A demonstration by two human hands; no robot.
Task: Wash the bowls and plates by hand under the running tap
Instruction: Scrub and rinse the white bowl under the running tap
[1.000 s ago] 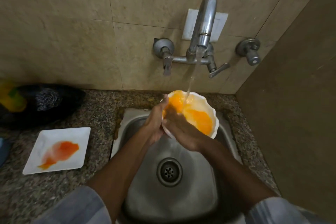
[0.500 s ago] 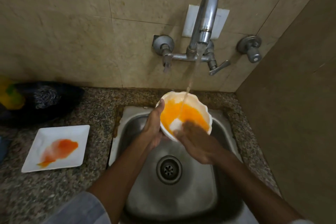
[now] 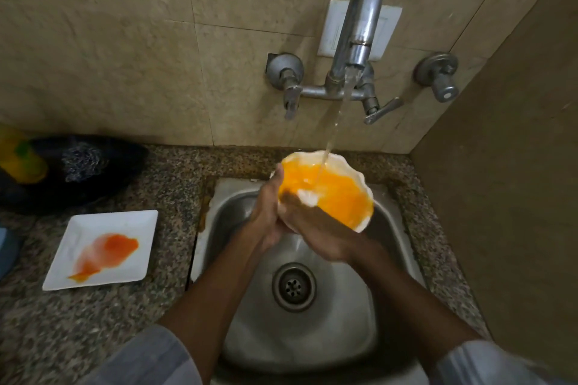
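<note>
The white bowl (image 3: pixel 328 194) is held up over the steel sink (image 3: pixel 300 331), tilted with its open face toward the camera so the stream of water (image 3: pixel 336 122) from the tap (image 3: pixel 359 25) lands inside near the far rim and can run down across the orange residue that coats most of the inside. The left hand (image 3: pixel 266 212) grips the bowl at its left rim, thumb lying along the edge and fingers wrapped behind, which I judge steadies it against the rubbing. The right hand (image 3: pixel 319 234) reaches in from the near side, its fingers over the rim and into the bowl beside 1 cleared white patch; they are blurred, so I cannot tell how far they are curled or whether they hold anything.

The bowl has a scalloped, wavy rim and a glossy ceramic look, likely slippery when wet. The sink is brushed metal, rounded at the corners, with a ringed drain (image 3: pixel 294 287) directly below the hands, so the run-off falls straight in. The counter (image 3: pixel 93 322) is speckled granite.

To the left, well apart from the sink, 1 square white plate (image 3: pixel 131 222) lies flat on the counter with an orange-red smear, not yet washed. Behind it sits a dark bundle with a wiry scrubber (image 3: pixel 83 161)
</note>
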